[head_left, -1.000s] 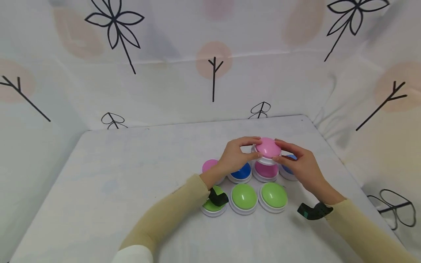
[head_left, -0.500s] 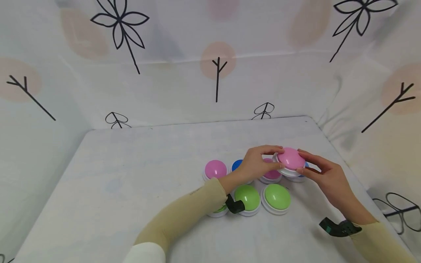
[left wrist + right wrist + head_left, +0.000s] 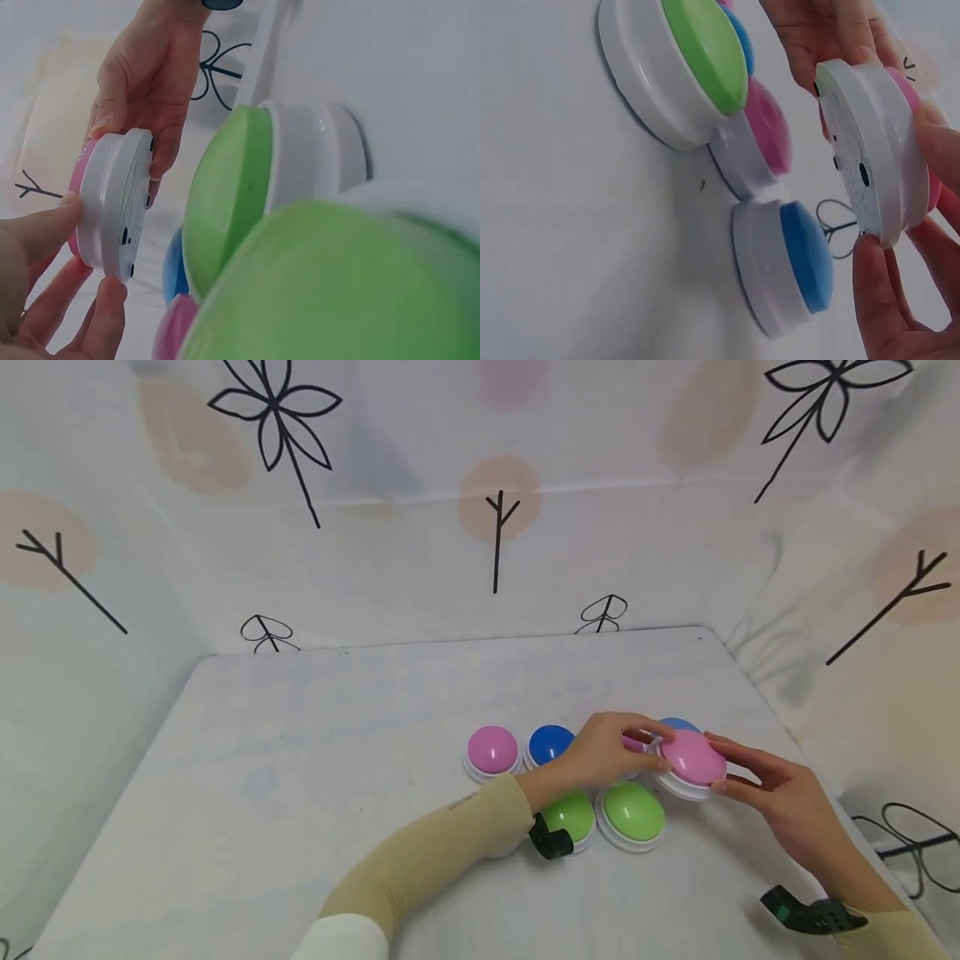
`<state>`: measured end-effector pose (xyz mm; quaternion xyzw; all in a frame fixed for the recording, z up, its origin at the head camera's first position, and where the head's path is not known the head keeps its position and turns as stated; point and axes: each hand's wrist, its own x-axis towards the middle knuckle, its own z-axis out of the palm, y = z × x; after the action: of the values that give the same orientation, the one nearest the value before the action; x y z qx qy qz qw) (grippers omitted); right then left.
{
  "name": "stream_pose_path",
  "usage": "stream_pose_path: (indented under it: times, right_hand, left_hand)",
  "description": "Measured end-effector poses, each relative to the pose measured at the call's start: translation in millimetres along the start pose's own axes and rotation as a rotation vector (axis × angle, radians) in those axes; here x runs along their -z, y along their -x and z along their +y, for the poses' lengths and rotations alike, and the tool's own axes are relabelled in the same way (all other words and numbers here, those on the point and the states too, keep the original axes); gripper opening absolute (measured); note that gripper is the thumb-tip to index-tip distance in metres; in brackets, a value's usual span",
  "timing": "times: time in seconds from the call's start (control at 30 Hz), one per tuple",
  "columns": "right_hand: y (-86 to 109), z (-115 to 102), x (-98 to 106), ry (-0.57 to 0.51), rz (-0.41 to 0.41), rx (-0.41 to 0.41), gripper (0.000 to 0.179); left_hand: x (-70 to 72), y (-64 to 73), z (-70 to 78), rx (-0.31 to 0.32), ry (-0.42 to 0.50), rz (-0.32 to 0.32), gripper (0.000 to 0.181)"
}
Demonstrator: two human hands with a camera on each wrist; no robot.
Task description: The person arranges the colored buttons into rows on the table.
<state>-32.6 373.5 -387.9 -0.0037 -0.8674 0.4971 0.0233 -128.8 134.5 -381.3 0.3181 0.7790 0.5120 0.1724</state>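
Both hands hold a pink domed push button (image 3: 693, 758) with a white round base, lifted off the table. My left hand (image 3: 611, 747) pinches its left side between thumb and fingers; my right hand (image 3: 783, 789) grips the opposite side. In the right wrist view the white underside (image 3: 851, 154) shows small dark feet, well apart from the light blue button (image 3: 806, 255) standing on the table. A green button (image 3: 633, 811) sits just left of and nearer than the held one. Another pink button (image 3: 633, 742) is mostly hidden behind my left hand.
At the left of the back row stand a pink button (image 3: 492, 749) and a dark blue button (image 3: 550, 744). A second green button (image 3: 570, 815) is partly covered by my left wrist strap (image 3: 551, 839). The white table (image 3: 300, 760) meets patterned cloth walls at the back and sides.
Both hands have carried the pink button rightward and then nearer, from above the back row to in front of the light blue button. The left forearm now covers the leftmost green button.
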Motion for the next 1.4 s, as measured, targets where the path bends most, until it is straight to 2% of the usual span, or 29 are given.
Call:
stream_pose_path:
  times: [0.13, 0.27, 0.47, 0.6, 0.87, 1.03, 1.3, 1.4]
  right_hand:
    - [4.4, 5, 4, 0.069, -0.030, -0.035, 0.058]
    - [7.2, 12, 6, 0.064, -0.042, -0.060, 0.059]
    - [10.8, 22, 6, 0.044, -0.049, -0.068, 0.059]
    - [11.8, 27, 7, 0.040, -0.053, -0.084, 0.059]
    - [14.0, 34, 10, 0.040, -0.059, -0.106, 0.060]
    - [17.5, 39, 12, 0.019, -0.078, -0.143, 0.059]
    - [17.8, 45, 13, 0.005, -0.100, -0.122, 0.057]
    - [17.1, 46, 12, 0.038, -0.113, -0.140, 0.059]
  left_hand:
    - [-4.9, -0.5, -0.1, 0.014, -0.030, -0.014, 0.035]
    - [-8.7, -0.6, -1.4, 0.005, -0.034, -0.027, 0.034]
    - [-13.9, -1.1, -4.0, -0.021, -0.098, -0.057, 0.031]
    - [-17.4, -2.3, -7.4, -0.031, -0.080, -0.091, 0.030]
    - [-20.6, -3.6, -11.5, -0.009, 0.003, -0.146, 0.030]
    - [-22.4, -3.6, -11.6, 0.004, 0.000, -0.198, 0.031]
    - [-24.0, -3.7, -11.8, 0.014, -0.045, -0.245, 0.030]
    - [-24.2, -3.4, -12.4, 0.015, -0.071, -0.276, 0.033]
